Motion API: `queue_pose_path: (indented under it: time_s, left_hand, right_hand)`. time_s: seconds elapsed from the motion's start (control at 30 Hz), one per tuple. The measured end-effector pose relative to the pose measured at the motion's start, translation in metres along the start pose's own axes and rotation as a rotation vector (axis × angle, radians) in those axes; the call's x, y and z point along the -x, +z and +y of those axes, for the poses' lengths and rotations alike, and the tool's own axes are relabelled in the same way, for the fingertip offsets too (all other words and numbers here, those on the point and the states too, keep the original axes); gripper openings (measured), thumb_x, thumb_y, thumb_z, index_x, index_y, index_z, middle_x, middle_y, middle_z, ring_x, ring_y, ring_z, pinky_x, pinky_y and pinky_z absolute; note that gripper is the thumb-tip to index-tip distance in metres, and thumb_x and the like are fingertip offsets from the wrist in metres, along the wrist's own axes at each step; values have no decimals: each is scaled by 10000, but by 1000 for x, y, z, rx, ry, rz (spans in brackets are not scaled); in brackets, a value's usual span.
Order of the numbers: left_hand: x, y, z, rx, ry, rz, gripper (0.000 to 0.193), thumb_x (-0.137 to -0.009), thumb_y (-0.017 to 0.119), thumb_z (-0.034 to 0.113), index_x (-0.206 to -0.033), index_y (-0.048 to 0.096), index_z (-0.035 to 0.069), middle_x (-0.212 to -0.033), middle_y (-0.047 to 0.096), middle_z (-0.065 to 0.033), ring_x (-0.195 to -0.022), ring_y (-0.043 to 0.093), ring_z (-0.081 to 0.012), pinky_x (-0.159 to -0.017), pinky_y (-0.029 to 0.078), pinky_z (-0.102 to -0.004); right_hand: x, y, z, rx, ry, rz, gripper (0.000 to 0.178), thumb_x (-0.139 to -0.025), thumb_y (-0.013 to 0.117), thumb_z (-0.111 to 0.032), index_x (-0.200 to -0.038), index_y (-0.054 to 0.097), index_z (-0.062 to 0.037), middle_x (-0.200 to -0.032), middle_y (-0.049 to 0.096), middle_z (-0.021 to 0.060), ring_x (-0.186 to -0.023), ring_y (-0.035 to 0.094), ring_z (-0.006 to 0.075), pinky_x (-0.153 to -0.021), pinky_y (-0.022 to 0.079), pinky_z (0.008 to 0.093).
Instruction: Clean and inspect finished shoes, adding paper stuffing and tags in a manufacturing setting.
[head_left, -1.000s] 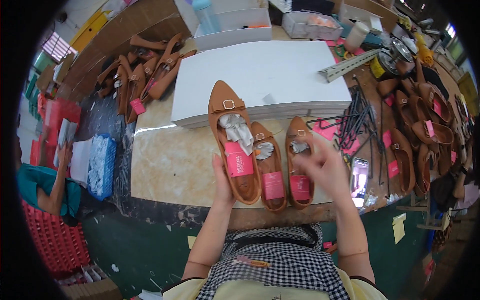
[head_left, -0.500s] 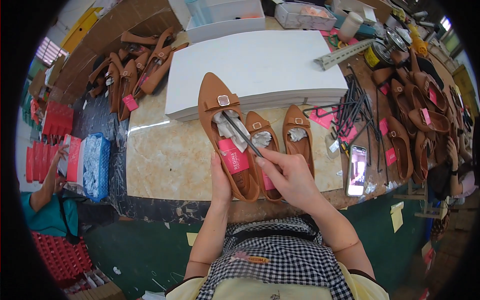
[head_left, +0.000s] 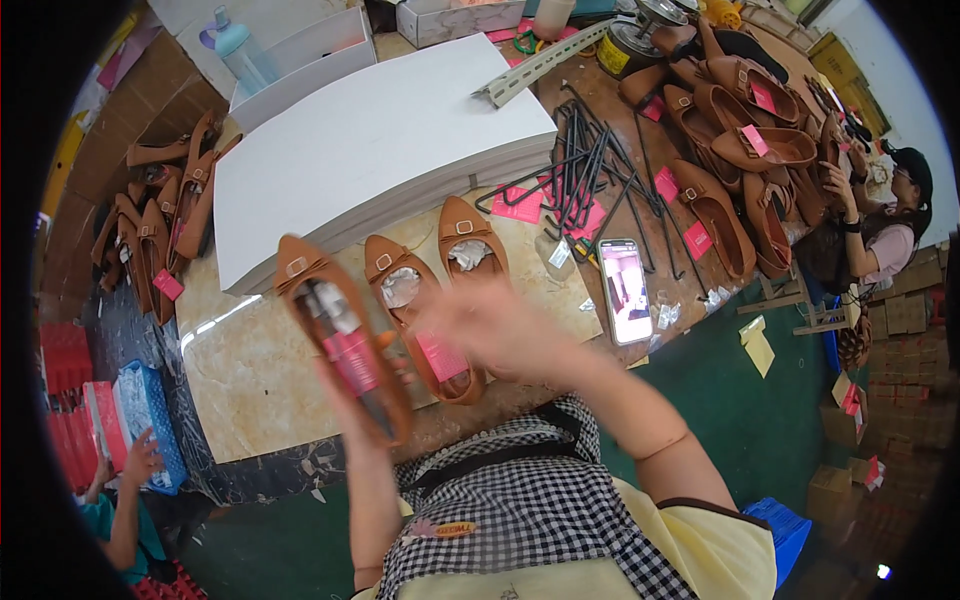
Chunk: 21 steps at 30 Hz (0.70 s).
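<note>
My left hand (head_left: pixel 350 402) is wrapped round a brown pointed flat shoe (head_left: pixel 298 258) with a bow and a square buckle. Inside that shoe are white crumpled paper, a pink tag (head_left: pixel 350 362) and what looks like a dark rod, all blurred. Two matching shoes lie to its right on the table: a middle shoe (head_left: pixel 382 255) and a right shoe (head_left: pixel 462 215), both with paper in the toe. My right hand (head_left: pixel 500 325), smeared by motion, hangs over the right shoe and hides its heel; its fingers cannot be made out.
A stack of white sheets (head_left: pixel 380 140) lies behind the shoes. To the right are black bent rods (head_left: pixel 590 165), a lit phone (head_left: pixel 625 290) and a shoe pile (head_left: pixel 740 130). More shoes (head_left: pixel 155 230) lie left. Co-workers (head_left: pixel 890 225) sit at both sides.
My head view has turned to the right. The held shoe has come down nearer to me, and my right hand has left the rod, which now appears to lie inside the shoe.
</note>
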<state>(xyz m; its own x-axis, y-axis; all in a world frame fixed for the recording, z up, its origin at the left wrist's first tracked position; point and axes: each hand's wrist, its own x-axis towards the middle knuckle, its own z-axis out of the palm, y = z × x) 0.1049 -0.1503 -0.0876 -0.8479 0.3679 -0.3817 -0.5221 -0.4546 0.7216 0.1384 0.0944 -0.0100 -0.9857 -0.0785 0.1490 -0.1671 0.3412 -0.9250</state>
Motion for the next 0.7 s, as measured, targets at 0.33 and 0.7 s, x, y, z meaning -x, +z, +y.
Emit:
queue_pose_path:
  time_s: [0.33, 0.7]
  left_hand:
    - [-25, 10, -10, -1422, 100, 142, 626, -912, 635, 191, -1450, 395, -22, -726, 605, -56, -637, 530, -111, -607, 463, -284]
    - [4, 19, -10, 168, -321, -230, 762, -910, 427, 617, -1261, 505, -54, -1113, 635, -221, -796, 682, -293, -651, 596, -379]
  right_hand:
    - [-5, -166, 192, 874, 698, 510, 424, -864, 625, -432, -792, 723, -26, -690, 708, 127, -759, 714, 290, -694, 557, 396]
    - [16, -123, 73, 351, 316, 655, 325, -791, 750, -267, -1020, 681, -46, -651, 693, 75, -572, 634, 151, -588, 493, 315]
